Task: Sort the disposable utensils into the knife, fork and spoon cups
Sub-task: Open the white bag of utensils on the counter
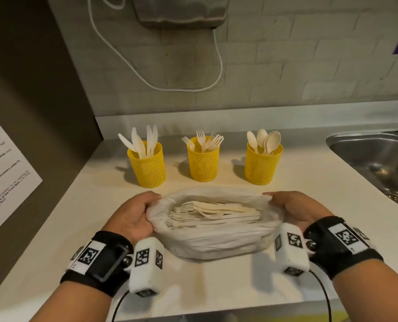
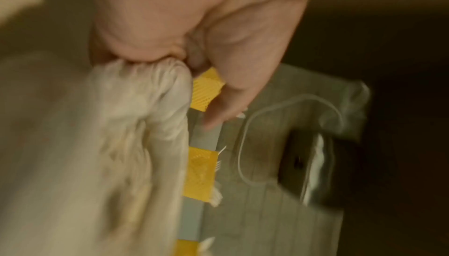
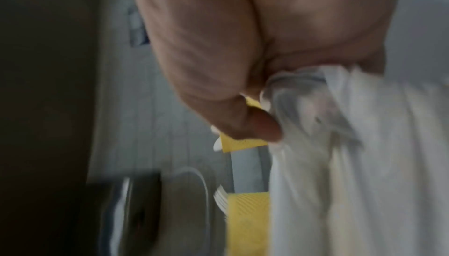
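Nearest the person, the left hand (image 1: 136,213) and the right hand (image 1: 295,209) grip opposite ends of a white plastic bag (image 1: 216,242) lying on the pale counter (image 1: 216,282). Each hand has bunched film gathered in its curled fingers and thumb; the left wrist view shows the bag (image 2: 136,110) crumpled into the left hand (image 2: 194,29), and the right wrist view shows the bag (image 3: 340,145) caught under the thumb of the right hand (image 3: 218,58), though both views are blurred, so how the individual fingers lie is hard to say.

Between the two grips the bag's mouth is spread wide, and a heap of loose utensils (image 1: 214,213) lies inside, handles toward the right hand, fork tines and other heads toward the left hand.

Beyond the bag, apart from both hands, three yellow mesh cups stand upright in a row. The knife cup (image 1: 148,166) is ahead of the left hand, the fork cup (image 1: 203,162) sits ahead of the bag's middle, and the spoon cup (image 1: 262,165) is ahead of the right hand. Each already holds several pieces of its own kind.

Out past the right hand is a steel sink (image 1: 376,159). Farthest back, on the brick wall, hangs a grey appliance (image 1: 181,10) with a white cord (image 1: 220,63) looping beneath it.
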Tool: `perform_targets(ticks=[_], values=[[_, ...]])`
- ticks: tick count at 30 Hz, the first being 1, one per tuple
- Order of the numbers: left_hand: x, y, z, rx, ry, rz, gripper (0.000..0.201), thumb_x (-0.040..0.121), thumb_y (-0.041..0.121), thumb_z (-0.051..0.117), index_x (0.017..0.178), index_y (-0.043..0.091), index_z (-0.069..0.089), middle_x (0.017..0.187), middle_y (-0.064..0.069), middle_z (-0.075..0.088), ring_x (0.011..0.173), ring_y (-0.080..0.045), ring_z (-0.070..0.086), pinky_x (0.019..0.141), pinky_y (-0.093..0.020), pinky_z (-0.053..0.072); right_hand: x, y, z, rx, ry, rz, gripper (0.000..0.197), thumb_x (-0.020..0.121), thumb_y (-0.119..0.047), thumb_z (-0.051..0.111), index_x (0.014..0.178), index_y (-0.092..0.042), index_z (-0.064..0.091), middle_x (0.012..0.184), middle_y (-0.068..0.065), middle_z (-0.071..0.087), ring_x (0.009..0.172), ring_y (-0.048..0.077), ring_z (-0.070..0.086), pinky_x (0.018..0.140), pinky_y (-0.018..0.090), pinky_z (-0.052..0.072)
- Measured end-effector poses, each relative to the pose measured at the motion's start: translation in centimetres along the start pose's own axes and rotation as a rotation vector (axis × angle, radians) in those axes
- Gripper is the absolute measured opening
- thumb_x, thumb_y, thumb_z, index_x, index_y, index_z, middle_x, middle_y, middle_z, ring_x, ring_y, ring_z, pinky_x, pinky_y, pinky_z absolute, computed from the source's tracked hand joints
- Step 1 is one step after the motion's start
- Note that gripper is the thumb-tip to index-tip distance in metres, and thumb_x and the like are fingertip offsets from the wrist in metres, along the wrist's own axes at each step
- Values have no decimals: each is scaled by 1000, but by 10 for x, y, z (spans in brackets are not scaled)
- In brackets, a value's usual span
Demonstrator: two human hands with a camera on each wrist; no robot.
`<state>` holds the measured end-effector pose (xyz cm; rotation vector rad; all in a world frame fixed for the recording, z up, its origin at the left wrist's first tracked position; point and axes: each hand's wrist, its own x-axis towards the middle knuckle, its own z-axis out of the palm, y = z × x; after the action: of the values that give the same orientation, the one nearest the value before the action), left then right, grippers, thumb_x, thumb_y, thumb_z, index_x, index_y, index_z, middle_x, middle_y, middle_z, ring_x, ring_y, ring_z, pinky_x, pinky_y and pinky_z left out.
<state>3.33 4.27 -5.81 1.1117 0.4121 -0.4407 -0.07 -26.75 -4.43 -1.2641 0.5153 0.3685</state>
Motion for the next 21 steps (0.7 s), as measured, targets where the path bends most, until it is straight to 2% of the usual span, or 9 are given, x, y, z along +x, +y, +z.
perform_targets(ticks=[3,6,7,9,11,13,15,18,21], values=[[7,-5,-2,513,162,250,16,88,0,51,99,-2,63,97,-23,64,76,-29,64,69,-32,49,9,0,6,-650,157,-155,24,87,-1,48,104,0,64,97,17,63,84,29,59,80,39,49],[9,-5,-7,1214,326,474,22,92,16,48,107,14,65,112,-15,60,95,-28,60,78,-30,44,11,-2,10,-1231,256,-308,29,94,-12,43,113,-11,65,115,12,65,100,26,59,83,26,41],[7,-4,-7,1337,334,520,22,94,19,47,112,19,59,109,-12,59,95,-28,58,79,-31,43,8,-1,9,-1297,264,-383,30,95,-12,42,117,-16,61,114,11,65,94,24,59,78,26,41],[0,-6,-8,1450,316,636,17,94,17,45,109,25,45,95,-9,54,83,-27,54,67,-32,38,2,1,5,-1341,278,-497,24,93,-7,41,103,-25,54,87,7,63,73,23,54,58,24,37],[-8,-7,-6,1543,263,701,24,91,6,44,89,30,39,88,-8,51,77,-27,53,60,-32,35,0,5,1,-1445,255,-525,31,88,-1,41,77,-29,46,71,0,54,74,25,55,53,20,31],[-15,-8,-5,1651,185,669,33,89,5,45,81,37,41,95,-6,52,89,-29,56,68,-30,36,-3,7,3,-1521,188,-486,29,89,-6,45,86,-32,57,91,1,63,95,24,60,67,21,39],[-21,-7,-6,1648,141,525,26,87,22,57,111,32,54,117,-2,53,111,-20,54,82,-24,37,-5,6,4,-1461,75,-348,38,88,-25,56,126,-26,52,124,1,55,99,19,61,77,23,47],[-19,-2,-9,1598,-7,306,95,66,38,79,144,20,28,143,7,33,128,-11,39,91,-18,32,2,5,0,-1366,-71,-216,85,69,-33,74,140,-28,29,124,-4,41,70,21,67,56,26,58],[-9,12,-5,1608,-32,290,113,62,30,82,149,17,12,155,2,16,138,-16,28,101,-22,32,14,-3,1,-1313,-88,-209,102,65,-23,75,147,-33,15,138,-6,33,73,22,69,57,27,59]])
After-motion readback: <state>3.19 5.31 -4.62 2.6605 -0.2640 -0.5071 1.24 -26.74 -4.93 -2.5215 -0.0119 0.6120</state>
